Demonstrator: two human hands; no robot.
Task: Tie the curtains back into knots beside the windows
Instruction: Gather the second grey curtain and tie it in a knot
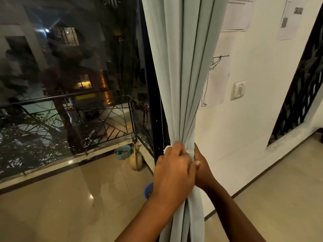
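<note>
Both hands squeeze the pale curtain (181, 84) by the window (73, 84): left hand (174, 169) fingers curl round it, right hand (202, 169) pinches it.

Dim indoor light, dark glass (73, 75) reflecting glare, edges warped.

Dark glass window (73, 70), night outside | balcony railing (97, 119) beyond | glossy beige tiled floor (70, 206) | white wall (253, 110) with light switch (238, 90), taped papers (238, 13) | black patterned grille (304, 84) at right
</note>
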